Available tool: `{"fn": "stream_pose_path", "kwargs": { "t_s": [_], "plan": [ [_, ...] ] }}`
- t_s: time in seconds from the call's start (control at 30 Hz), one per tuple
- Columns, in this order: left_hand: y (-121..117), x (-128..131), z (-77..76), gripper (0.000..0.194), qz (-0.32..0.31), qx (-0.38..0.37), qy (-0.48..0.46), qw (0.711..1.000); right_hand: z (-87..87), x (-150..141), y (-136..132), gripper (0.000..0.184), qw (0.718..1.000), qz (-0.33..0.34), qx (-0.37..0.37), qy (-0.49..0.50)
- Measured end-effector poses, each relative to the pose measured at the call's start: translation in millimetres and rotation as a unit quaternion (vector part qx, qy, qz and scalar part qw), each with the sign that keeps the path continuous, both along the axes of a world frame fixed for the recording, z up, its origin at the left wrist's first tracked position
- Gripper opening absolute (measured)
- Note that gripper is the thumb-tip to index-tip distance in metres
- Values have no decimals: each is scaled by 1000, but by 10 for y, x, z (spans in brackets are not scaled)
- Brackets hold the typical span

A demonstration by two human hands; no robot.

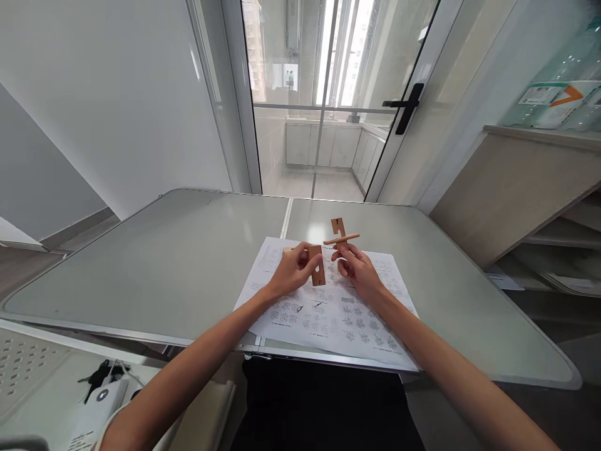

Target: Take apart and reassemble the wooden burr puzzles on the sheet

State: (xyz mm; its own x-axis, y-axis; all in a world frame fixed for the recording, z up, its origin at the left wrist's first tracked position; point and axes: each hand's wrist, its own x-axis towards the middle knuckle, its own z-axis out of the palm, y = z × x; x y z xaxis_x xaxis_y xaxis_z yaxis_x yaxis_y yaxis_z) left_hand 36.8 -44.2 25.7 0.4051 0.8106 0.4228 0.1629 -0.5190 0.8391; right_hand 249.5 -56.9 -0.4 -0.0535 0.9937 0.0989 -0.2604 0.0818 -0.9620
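My left hand [292, 273] is closed on a flat brown wooden puzzle piece [316, 252], which stands roughly upright and has a notch in its side. Another bit of pale wood [287, 250] shows just behind those fingers; whether the hand touches it I cannot tell. My right hand [360, 272] pinches two wooden puzzle pieces at their lower end. One is an upright notched piece [337, 223] with a dark mark near its top, and the other a piece seen edge-on [350, 237], crossing it. Both hands are over a printed instruction sheet [323, 332] with many small diagrams.
The grey-green folding table [164, 269] has a seam running front to back. Beyond it stands a glass door [323, 144] with a black handle [409, 108]. At right are shelves [516, 181] with plastic bottles [563, 94]. A white box [101, 407] and keys [99, 376] lie low at left.
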Motion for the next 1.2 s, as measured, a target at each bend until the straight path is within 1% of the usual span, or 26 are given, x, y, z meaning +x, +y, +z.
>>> {"fn": "stream_pose_path", "kwargs": {
  "t_s": [0.1,0.17,0.23,0.3,0.47,0.6,0.7,0.83,0.97,1.07,1.2],
  "plan": [
    [0,1,17,38,-38,-90,-55,994,0,-3,-2,37,1000,9,-2,-4],
    [11,3,29,39,-62,-125,-77,987,-16,-1,9,37,1000,10,-4,-3],
    [35,8,33,40,-76,-147,-100,981,-39,2,24,37,1000,7,-7,3],
    [66,11,25,43,-75,-161,-128,976,-58,8,34,35,1000,12,-8,15],
    [116,-15,1,51,-62,-201,-141,967,-36,20,15,36,997,68,-31,25],
    [126,-30,9,50,-96,-242,-180,949,-5,11,0,35,994,94,-44,37],
    [127,-20,12,48,-114,-257,-204,938,-6,11,5,33,992,100,-46,60],
    [135,-10,-5,44,-116,-258,-209,936,-13,22,4,32,989,121,-51,65],
    [145,-27,-3,47,-99,-279,-217,930,-15,27,-5,28,986,140,-56,68],
    [140,-44,22,47,-84,-291,-226,926,-22,30,-2,28,986,138,-62,68],
    [140,-53,43,49,-84,-311,-226,919,-22,29,-6,28,987,140,-52,55]
  ]
}}
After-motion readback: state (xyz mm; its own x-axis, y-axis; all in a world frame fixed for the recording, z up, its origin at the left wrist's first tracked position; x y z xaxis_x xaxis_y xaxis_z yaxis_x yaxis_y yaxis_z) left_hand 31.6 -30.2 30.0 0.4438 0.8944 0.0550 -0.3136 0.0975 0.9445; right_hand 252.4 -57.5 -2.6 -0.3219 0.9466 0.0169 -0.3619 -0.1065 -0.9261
